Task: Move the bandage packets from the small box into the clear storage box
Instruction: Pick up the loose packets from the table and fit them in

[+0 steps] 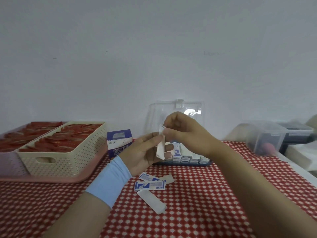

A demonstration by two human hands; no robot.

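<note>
Clear storage box (155,121) partly hidden behind hands | left hand (143,153) raised, gripping white bandage packet (160,149) | right hand (184,133) pinching its top end

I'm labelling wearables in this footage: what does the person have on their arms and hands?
A wide light blue wristband wraps the left wrist. No sleeves show on either arm. The left grip and right grip are ungloved, with no rings or watch visible.
</note>
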